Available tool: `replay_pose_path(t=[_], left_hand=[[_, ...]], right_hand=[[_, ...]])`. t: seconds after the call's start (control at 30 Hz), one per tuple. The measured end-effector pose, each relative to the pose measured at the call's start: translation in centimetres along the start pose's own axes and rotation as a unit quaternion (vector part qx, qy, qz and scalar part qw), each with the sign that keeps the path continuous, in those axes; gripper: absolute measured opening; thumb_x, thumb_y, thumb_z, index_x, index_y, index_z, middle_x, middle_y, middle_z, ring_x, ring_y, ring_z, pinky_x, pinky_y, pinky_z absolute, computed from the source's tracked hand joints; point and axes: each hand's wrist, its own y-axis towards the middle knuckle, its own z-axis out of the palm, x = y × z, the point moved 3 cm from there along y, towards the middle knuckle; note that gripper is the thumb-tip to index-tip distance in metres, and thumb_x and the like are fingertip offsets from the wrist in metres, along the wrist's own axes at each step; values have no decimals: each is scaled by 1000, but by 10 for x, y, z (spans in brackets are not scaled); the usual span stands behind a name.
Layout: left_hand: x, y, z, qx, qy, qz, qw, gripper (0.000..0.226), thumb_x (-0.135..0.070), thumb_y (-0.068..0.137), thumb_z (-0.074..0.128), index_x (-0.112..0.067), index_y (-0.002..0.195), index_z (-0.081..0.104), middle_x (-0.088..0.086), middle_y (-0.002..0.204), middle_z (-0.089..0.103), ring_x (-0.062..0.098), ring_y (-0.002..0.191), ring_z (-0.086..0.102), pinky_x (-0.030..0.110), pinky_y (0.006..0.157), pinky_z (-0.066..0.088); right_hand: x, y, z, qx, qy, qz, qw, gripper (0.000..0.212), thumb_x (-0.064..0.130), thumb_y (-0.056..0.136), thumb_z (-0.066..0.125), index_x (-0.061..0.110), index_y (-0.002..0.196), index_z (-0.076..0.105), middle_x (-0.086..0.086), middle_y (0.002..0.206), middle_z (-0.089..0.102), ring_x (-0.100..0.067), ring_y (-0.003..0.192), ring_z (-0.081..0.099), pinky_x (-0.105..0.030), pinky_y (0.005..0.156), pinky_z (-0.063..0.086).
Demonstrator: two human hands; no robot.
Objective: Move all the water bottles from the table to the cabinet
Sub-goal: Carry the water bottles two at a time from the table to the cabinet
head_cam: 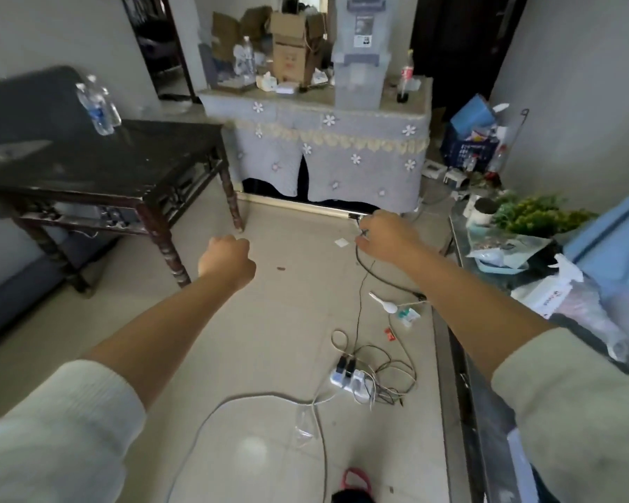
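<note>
Water bottles (98,107) stand at far edge of table (99,165), left. Covered cabinet (327,147) behind and right of it; one bottle (246,58) on its top near left end, storage bin (358,74) right of center. Power strip (349,379) on floor (269,321) in front.

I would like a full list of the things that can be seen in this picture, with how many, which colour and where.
water bottles: two or three, clear, far left corner of the table
table: one, dark wood, left
cabinet: one, under a grey flowered cloth, back centre
bottle on the cabinet: one, clear, left end of the top
cardboard boxes: several, brown, cabinet top
storage bins: stacked, translucent grey, cabinet top
cola bottle: one, red label, right end of the cabinet top
power strip: one, white, floor, with cables
plant: one, green, right
left hand: fist, holds nothing
right hand: pinches a black cable
</note>
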Motion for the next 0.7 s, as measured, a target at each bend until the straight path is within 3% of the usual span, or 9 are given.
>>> replay_pose_path(t=[0.37,0.47,0.6,0.7], left_hand=[[68,134,-49,-46,-4,-171,984,36,-16,91,45,-12,125,57,12,129,52,31,127,38,43,100,41],[100,156,-51,-48,-4,-207,977,36,-16,91,46,-16,125,58,9,131,51,30,128,37,43,101,41],[147,190,-53,-54,-6,-240,969,36,-20,94,41,-16,126,58,10,133,50,31,130,35,44,103,39],[185,225,-59,-63,-5,-248,967,35,-19,93,43,-17,123,59,9,133,51,31,130,35,44,101,39]], right_hand=[[63,227,-14,4,53,-153,987,32,23,91,52,1,114,58,-18,109,55,-36,109,54,-36,81,45],[102,269,-8,7,50,-194,980,35,23,93,50,2,119,58,-22,122,55,-37,114,52,-39,89,46],[152,324,7,3,50,-231,972,33,26,92,51,3,113,61,-20,116,57,-36,107,54,-38,85,47],[187,368,17,2,56,-239,969,35,26,92,50,6,120,58,-18,123,54,-35,113,53,-36,87,45]])
